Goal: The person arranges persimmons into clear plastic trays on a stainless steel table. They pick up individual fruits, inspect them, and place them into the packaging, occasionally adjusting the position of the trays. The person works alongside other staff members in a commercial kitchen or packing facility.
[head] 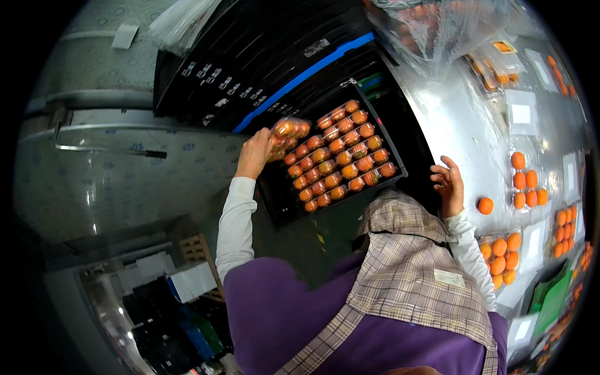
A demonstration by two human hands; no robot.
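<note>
My left hand point(255, 150) grips clear plastic packs of round orange fruit point(290, 127), which appear stacked together. They are held at the left side of a black plastic crate point(386, 140). Inside the crate, rows of similar clear packs of orange fruit point(349, 154) lie side by side; its left end shows bare black. My right hand point(449, 185) is raised at the near edge of a metal table point(422, 89), fingers apart, holding nothing. A single orange fruit point(485, 206) lies on the table to its right.
Clear trays of fruit point(504, 258) and clear plastic packs point(520, 112) cover parts of the table. A large plastic bag point(431, 33) sits at its far end. Stacked black crates point(262, 61) stand beyond the open crate. A metal handle point(110, 149) is at the left, and a wooden pallet point(201, 258) stands lower left.
</note>
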